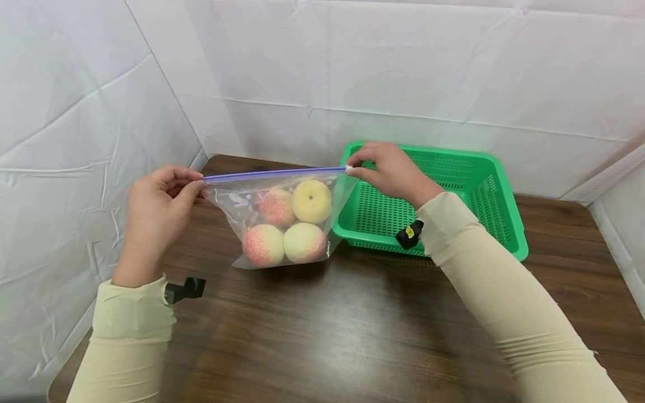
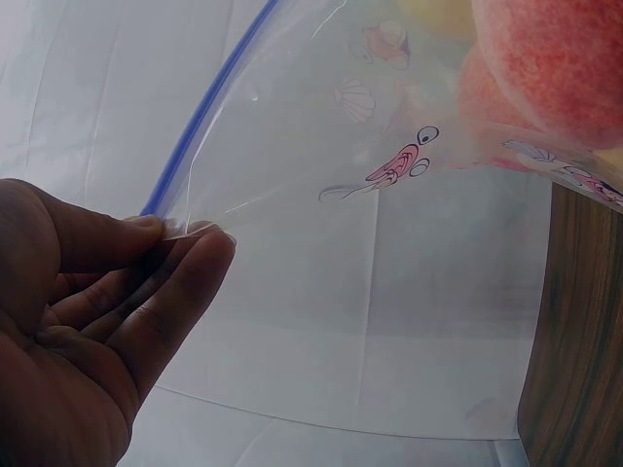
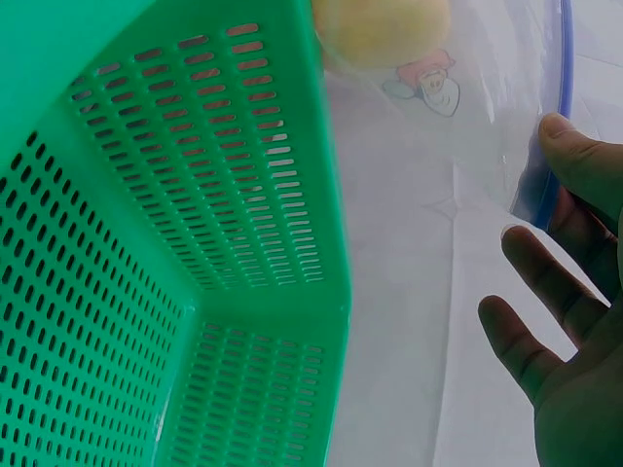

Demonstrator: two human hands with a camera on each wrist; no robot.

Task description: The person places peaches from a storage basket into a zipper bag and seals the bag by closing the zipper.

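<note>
A clear zip bag (image 1: 229, 204) with a purple-blue zip strip (image 1: 272, 172) hangs stretched between both hands, its top edge nearly level. Several peaches (image 1: 263, 245) in pink and pale yellow lie inside it. My left hand (image 1: 158, 215) pinches the bag's left top corner between thumb and fingers. At the other end, my right hand (image 1: 390, 172) pinches the strip's right corner, where a small white piece shows by the fingertips. Small printed figures mark the plastic (image 2: 394, 165) in the left wrist view. In the right wrist view the lower fingers (image 3: 521, 336) spread away from the bag.
A green perforated basket (image 1: 506, 196) stands on the right, partly under my right forearm and beside the bag. Dark wooden tabletop (image 1: 322, 330) spreads in front. White sheeting (image 1: 403, 67) hangs at the back and both sides.
</note>
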